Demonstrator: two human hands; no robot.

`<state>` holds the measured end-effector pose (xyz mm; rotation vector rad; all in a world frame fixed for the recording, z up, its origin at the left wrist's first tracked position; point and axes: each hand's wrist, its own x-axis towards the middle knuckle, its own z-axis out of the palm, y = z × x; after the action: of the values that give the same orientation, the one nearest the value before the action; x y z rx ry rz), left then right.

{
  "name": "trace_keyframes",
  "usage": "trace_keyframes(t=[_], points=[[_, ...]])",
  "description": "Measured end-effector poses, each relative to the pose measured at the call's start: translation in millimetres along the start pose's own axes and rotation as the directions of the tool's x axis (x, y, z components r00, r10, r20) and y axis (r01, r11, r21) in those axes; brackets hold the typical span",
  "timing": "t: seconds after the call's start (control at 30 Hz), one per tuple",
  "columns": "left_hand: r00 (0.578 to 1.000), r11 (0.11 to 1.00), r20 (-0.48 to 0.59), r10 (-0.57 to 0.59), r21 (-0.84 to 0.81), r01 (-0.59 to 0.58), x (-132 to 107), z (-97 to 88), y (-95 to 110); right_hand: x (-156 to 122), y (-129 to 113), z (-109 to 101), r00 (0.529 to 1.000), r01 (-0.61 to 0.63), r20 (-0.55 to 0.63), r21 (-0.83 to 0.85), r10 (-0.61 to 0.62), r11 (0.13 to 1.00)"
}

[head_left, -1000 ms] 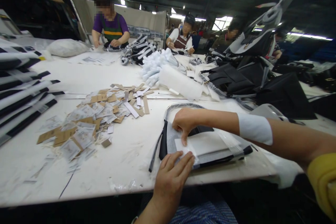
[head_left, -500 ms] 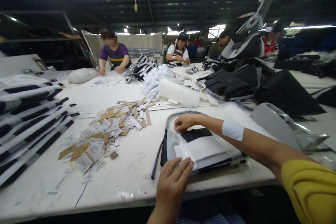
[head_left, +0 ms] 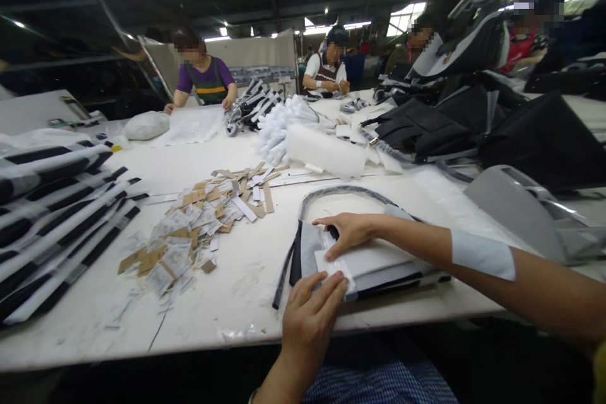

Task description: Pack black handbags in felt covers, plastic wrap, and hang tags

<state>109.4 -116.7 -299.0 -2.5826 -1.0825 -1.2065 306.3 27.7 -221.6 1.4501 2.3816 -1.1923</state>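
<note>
A black-and-grey bag [head_left: 294, 259] lies flat on the table in front of me, its wrapped handle [head_left: 341, 190] arching away. White padding [head_left: 379, 263] rests on it, with a small clear plastic packet [head_left: 338, 270] at the padding's left end. My left hand [head_left: 310, 315] lies with fingers stretched out, the tips on the packet's near edge. Above the bag, my right hand [head_left: 353, 233] reaches in from the right, thumb and fingers apart. Its thumb is at the packet, and it hides part of a black piece beneath.
Loose paper and card tags [head_left: 189, 227] are heaped left of the bag. Wrapped black-and-white strips [head_left: 61, 221] are stacked at far left. White rolls [head_left: 284, 129], a foam sheet [head_left: 326, 151] and black bags [head_left: 426, 132] lie beyond. Co-workers [head_left: 203, 79] are across the table [head_left: 227, 297].
My right hand has moved from beside the handle toward the packet, and its curled fingers have spread. My left hand stays at the packet. The co-worker at left has spread a white sheet.
</note>
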Motion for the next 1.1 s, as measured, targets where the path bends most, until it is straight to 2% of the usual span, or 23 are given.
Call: trace_keyframes(t=[0.17, 0.37, 0.53, 0.63, 0.73, 0.77, 0.83, 0.87, 0.9, 0.97, 1.03, 1.1], points=[[1.000, 1.000, -0.008, 0.015, 0.013, -0.015, -2, 1.9, 0, 15, 9, 3, 0.983, -0.121, -0.107, 0.218, 0.147, 0.968], [0.999, 1.000, -0.039, 0.019, 0.022, -0.018, 0, 2.2, 2, 32, 19, 15, 0.938, -0.143, -0.289, 0.177, 0.190, 0.974], [0.999, 0.998, -0.036, 0.036, 0.051, -0.034, -2, 3.2, 1, 32, 12, 17, 0.893, -0.113, -0.424, 0.107, 0.148, 0.988], [0.998, 0.998, 0.030, 0.058, 0.030, -0.059, -4, -0.8, -1, 14, 10, 9, 0.877, -0.043, -0.475, 0.075, 0.074, 0.996], [0.989, 0.992, 0.137, 0.059, -0.117, -0.043, -6, -11.6, -6, -29, 23, -1, 0.806, -0.010, -0.591, 0.024, 0.023, 1.000], [0.990, 0.982, 0.139, 0.014, -0.187, 0.012, -6, -16.3, -9, -48, 31, -2, 0.770, -0.020, -0.638, 0.009, 0.021, 1.000], [0.979, 0.931, 0.104, -0.177, -0.305, 0.200, -5, -24.9, -19, -87, 53, 0, 0.691, -0.089, -0.720, -0.002, 0.060, 0.996], [0.948, 0.884, 0.085, -0.308, -0.341, 0.318, -3, -28.1, -26, -104, 66, 3, 0.652, -0.148, -0.751, 0.010, 0.105, 0.989], [0.895, 0.821, 0.090, -0.436, -0.367, 0.437, 0, -29.8, -33, -120, 78, 9, 0.615, -0.232, -0.768, 0.044, 0.181, 0.972], [0.749, 0.648, 0.166, -0.641, -0.405, 0.645, 9, -28.4, -47, -142, 101, 24, 0.590, -0.356, -0.719, 0.178, 0.368, 0.917], [0.610, 0.454, 0.308, -0.730, -0.448, 0.770, 20, -22.0, -56, -151, 116, 39, 0.598, -0.375, -0.648, 0.293, 0.471, 0.880], [0.523, 0.311, 0.390, -0.758, -0.489, 0.815, 31, -16.1, -57, -151, 120, 51, 0.605, -0.301, -0.639, 0.370, 0.476, 0.879]])
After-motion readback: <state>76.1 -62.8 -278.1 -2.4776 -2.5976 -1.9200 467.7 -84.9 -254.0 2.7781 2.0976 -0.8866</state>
